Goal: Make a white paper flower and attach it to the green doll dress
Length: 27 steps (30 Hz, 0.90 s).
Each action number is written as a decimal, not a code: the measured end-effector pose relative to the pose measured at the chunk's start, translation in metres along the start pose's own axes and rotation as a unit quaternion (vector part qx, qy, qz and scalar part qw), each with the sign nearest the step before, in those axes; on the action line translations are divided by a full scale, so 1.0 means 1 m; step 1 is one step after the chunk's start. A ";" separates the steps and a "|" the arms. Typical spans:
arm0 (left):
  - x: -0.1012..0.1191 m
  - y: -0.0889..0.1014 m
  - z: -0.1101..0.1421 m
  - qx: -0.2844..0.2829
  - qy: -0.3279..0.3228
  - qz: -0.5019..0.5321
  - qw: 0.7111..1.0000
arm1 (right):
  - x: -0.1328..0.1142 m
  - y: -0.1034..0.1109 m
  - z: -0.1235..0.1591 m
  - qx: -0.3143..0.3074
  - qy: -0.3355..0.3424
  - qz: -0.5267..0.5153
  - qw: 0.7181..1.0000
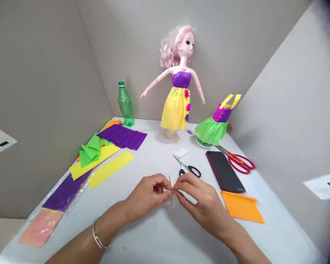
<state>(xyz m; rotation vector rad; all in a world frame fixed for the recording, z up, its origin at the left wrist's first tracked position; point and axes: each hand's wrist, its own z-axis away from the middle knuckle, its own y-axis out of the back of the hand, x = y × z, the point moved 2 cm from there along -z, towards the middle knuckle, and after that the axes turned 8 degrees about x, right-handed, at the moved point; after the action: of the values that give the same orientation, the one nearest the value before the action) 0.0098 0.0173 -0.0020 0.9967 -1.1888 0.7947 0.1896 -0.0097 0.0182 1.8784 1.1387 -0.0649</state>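
My left hand [152, 190] and my right hand [199, 200] meet over the front middle of the table, fingertips pinched together. Between them is a small, thin yellowish strip [172, 200], roughly upright, with a white thread-like piece crossing it; its exact kind is too small to tell. Fingers of both hands close on it and partly hide it. Just beyond my right hand lie black-handled scissors [187, 167], blades pointing away to the left. A scrap of white material [182, 152] rests behind them.
A pink-haired doll [181, 77] stands at the back, beside a green bottle [125, 104] and a small paper dress [216, 124]. Crepe paper [122, 136] is piled left. At right are a phone [225, 171], red-handled scissors [240, 162] and orange paper [243, 207].
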 end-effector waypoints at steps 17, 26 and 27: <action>0.000 0.002 -0.005 -0.027 0.047 0.054 0.997 | -0.003 -0.001 0.000 0.028 0.053 0.053 0.997; -0.006 0.001 -0.007 -0.039 0.058 0.108 0.992 | 0.001 0.002 0.002 0.003 0.034 0.021 0.999; -0.006 0.000 -0.007 -0.035 0.058 0.116 0.991 | 0.001 0.003 0.001 -0.002 0.027 0.011 1.000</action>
<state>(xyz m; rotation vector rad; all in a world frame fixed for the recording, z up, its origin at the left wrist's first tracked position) 0.0108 0.0236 -0.0087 0.7533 -1.2353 0.9741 0.1929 -0.0105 0.0187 1.8994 1.1526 -0.0004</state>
